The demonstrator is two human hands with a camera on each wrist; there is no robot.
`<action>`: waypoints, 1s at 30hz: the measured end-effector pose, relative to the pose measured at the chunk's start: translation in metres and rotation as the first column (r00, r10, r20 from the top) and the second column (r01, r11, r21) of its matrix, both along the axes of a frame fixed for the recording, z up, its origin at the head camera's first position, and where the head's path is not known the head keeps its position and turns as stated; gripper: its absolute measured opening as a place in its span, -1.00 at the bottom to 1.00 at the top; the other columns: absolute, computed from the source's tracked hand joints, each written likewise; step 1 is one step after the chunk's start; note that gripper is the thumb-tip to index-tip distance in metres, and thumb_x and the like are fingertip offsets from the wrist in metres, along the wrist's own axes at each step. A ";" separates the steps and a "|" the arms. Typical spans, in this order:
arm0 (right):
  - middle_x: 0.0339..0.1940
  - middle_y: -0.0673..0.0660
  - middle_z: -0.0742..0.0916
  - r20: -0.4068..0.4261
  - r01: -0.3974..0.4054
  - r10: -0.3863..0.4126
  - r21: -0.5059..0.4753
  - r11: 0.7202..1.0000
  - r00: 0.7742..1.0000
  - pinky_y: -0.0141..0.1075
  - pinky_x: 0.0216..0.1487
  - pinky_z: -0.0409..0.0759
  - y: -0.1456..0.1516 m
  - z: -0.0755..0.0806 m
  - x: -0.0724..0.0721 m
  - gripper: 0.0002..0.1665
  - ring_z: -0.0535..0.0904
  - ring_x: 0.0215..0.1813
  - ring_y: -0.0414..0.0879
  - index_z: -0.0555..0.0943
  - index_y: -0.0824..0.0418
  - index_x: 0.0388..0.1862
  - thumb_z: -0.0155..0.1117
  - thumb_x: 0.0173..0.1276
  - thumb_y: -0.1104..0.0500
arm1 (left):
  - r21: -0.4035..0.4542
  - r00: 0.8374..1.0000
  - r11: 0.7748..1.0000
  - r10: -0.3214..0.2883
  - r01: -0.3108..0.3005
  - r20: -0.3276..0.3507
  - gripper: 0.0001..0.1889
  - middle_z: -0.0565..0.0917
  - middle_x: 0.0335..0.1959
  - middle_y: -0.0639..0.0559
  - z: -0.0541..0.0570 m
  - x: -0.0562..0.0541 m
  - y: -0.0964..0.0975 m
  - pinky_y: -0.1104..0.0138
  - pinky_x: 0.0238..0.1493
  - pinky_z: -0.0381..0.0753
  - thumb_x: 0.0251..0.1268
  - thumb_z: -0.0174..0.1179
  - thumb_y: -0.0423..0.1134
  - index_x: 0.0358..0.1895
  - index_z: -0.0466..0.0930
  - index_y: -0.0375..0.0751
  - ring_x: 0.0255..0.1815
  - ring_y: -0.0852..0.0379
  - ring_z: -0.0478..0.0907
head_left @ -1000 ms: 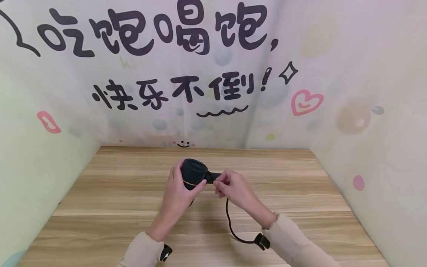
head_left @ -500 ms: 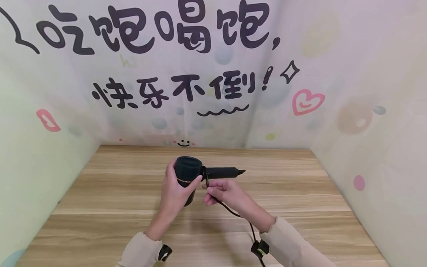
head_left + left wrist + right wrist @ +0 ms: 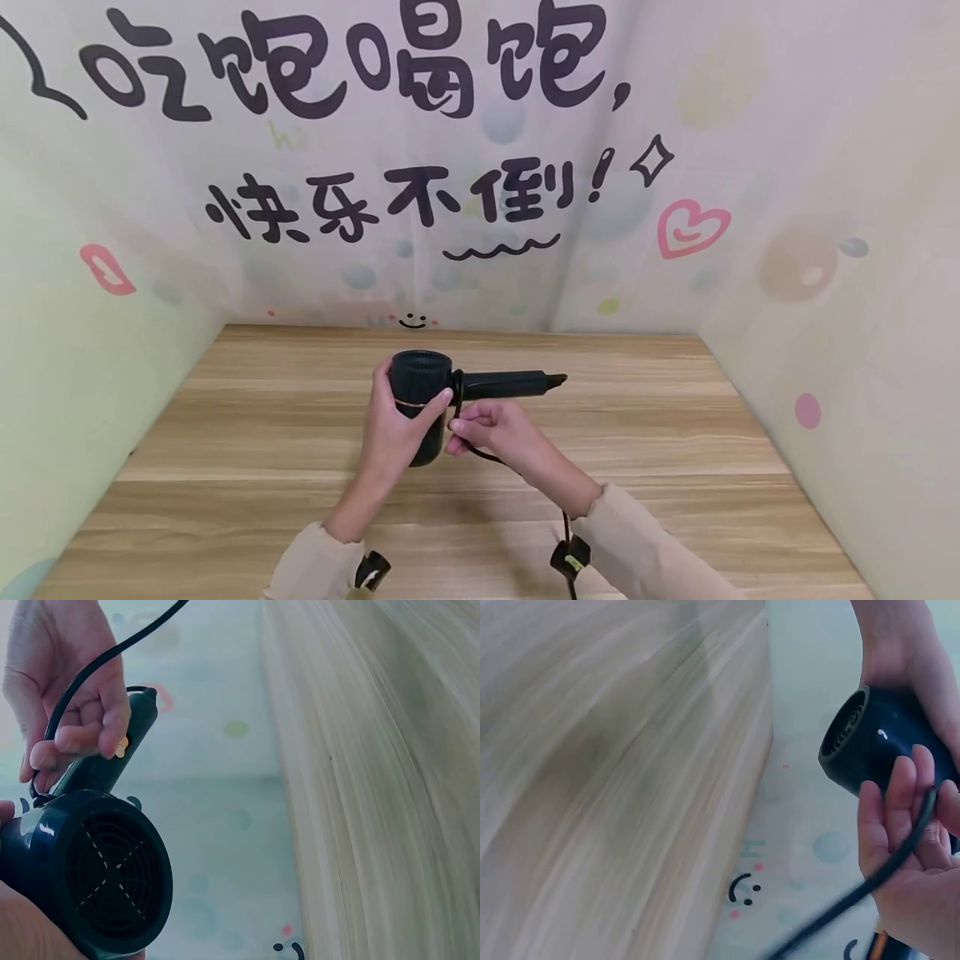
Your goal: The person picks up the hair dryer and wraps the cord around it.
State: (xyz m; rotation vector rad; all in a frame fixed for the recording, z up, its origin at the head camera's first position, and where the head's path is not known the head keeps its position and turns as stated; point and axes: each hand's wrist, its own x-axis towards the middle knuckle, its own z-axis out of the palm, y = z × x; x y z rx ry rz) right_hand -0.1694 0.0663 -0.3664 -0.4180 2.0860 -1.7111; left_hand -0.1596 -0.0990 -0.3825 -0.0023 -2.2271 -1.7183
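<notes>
A dark hair dryer is held above the table, its handle pointing right in the head view. My left hand grips the barrel, thumb on the near side. Around the handle's base, close to the barrel, runs a loop of black cord. My right hand pinches this cord just below the handle between thumb and fingers. From there the cord trails down past the right wrist. In the left wrist view the round vent grille faces the camera. The right wrist view shows the barrel behind my right fingers.
Wood-grain table lies beneath both hands. A printed cloth backdrop with black lettering rises behind it, and pale walls stand at both sides. Black devices are strapped at the left wrist and right wrist.
The right hand has shifted left and down from the handle, drawing the cord round its base. The handle, earlier mostly hidden by that hand, now shows fully. The left hand keeps its grip.
</notes>
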 end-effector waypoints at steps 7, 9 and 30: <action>-0.50 0.04 0.71 0.039 0.015 -0.011 -0.115 0.993 0.999 -0.25 -0.10 0.62 -0.002 -0.004 -0.002 -0.72 0.66 -0.38 -0.17 0.53 0.49 -0.22 0.19 0.32 0.21 | 0.061 0.998 0.998 -0.014 0.010 0.065 -0.24 0.52 -0.02 -0.15 0.006 0.003 -0.001 0.18 0.02 0.46 0.07 0.34 -0.08 0.29 0.12 -0.12 -0.09 0.00 0.50; -0.51 0.03 0.69 0.055 0.010 -0.003 -0.137 0.991 0.998 -0.27 -0.15 0.63 -0.002 -0.004 -0.003 -0.69 0.64 -0.41 -0.18 0.50 0.53 -0.21 0.18 0.32 0.22 | 0.076 0.997 0.997 -0.017 0.012 0.074 -0.24 0.52 -0.02 -0.15 0.008 0.003 -0.001 0.18 0.05 0.45 0.06 0.34 -0.09 0.29 0.12 -0.12 -0.07 0.00 0.50; -0.56 -0.01 0.51 -0.096 -0.155 0.156 0.023 0.988 0.983 -0.46 -0.53 0.29 0.015 -0.002 -0.013 -0.71 0.34 -0.56 -0.24 0.49 0.23 -0.36 0.17 0.34 0.01 | 0.406 0.960 0.906 -0.207 0.116 0.186 -0.46 0.52 -0.05 -0.14 0.024 0.010 -0.001 0.30 -0.15 0.55 0.22 0.15 -0.17 0.23 0.17 -0.12 -0.21 0.16 0.56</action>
